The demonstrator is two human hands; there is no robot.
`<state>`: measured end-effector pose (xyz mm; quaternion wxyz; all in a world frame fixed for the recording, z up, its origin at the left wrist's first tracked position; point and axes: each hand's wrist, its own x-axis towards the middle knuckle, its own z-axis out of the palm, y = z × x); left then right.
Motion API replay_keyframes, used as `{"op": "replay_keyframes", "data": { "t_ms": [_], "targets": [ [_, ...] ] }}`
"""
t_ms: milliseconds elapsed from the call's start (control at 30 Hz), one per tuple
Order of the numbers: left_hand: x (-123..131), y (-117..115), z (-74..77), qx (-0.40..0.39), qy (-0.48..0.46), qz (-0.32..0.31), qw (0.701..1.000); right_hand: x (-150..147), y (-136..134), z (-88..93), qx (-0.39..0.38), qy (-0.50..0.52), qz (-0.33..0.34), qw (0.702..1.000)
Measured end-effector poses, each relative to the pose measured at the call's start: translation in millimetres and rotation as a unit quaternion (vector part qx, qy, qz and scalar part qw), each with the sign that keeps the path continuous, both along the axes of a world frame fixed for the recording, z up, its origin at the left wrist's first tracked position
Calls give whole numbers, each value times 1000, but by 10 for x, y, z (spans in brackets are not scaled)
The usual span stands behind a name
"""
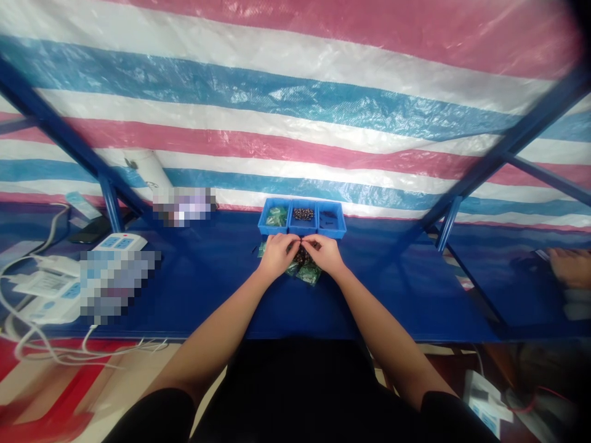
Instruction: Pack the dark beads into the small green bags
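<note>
My left hand [279,253] and my right hand [324,252] meet fingertip to fingertip just in front of three joined blue bins. Both are closed in a pinch around something small and dark that I cannot make out. Beneath and between them lie small green circuit boards [308,273] and a cluster of dark, shiny little parts [302,255], partly hidden by my fingers. The left bin [261,223] holds green pieces, the middle bin [303,231] many dark round-ended parts, and the right bin [341,229] a few small black pieces.
A blue table [221,271] spans the view, with blue frame posts [462,178] on both sides. White power strips [64,301] and tangled cables sit at left, near a phone [91,230]. Another person's hand [570,267] shows at far right. A striped sheet [295,92] hangs behind.
</note>
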<state>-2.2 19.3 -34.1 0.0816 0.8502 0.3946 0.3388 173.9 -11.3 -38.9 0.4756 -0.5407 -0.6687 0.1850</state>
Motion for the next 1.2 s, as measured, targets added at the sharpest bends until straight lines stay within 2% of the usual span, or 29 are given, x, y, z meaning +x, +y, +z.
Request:
{"op": "replay_keyframes", "data": {
  "t_ms": [1200],
  "targets": [
    [2, 50, -75, -1, -21, -8, 1000, -20, -1, -13, 11, -9, 11, 1000]
  ]
}}
